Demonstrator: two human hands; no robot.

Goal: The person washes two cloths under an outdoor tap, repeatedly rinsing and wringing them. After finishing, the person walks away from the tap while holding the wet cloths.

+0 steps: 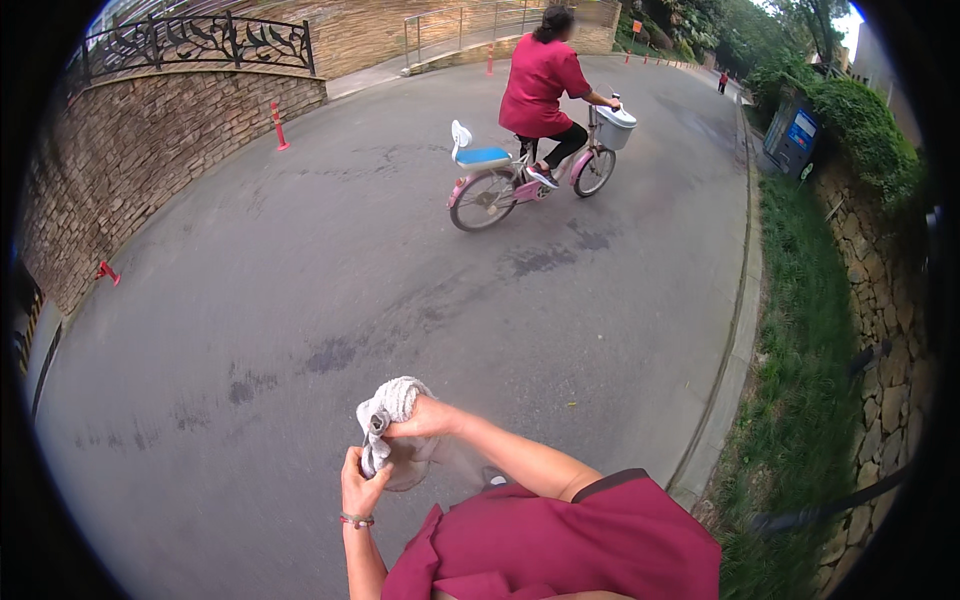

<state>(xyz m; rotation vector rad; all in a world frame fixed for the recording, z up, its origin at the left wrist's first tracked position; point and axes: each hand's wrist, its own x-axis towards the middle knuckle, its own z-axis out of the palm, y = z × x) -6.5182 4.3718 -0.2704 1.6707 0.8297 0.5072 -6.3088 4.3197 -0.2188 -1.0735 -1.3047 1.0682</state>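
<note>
A bunched white-and-grey cloth (396, 396), apparently a terry towel, is held in front of my body over the road. My right hand (429, 418) grips its upper part, where it is gathered into a thick roll. Lower down, my left hand (364, 484) pinches a twisted end of the same cloth between thumb and fingers. A looser, greyish part hangs below my right hand. On my left wrist is a beaded bracelet (357, 520). The fingers of my right hand are partly hidden by the folds.
Ahead, a person in a maroon top (538, 86) rides a pink bicycle (534, 180) with a lidded basket. Red bollards (279, 126) stand near the stone wall (150, 150) on the left. A kerb (731, 375) and grass strip (795, 360) border the asphalt road (247, 300) on the right.
</note>
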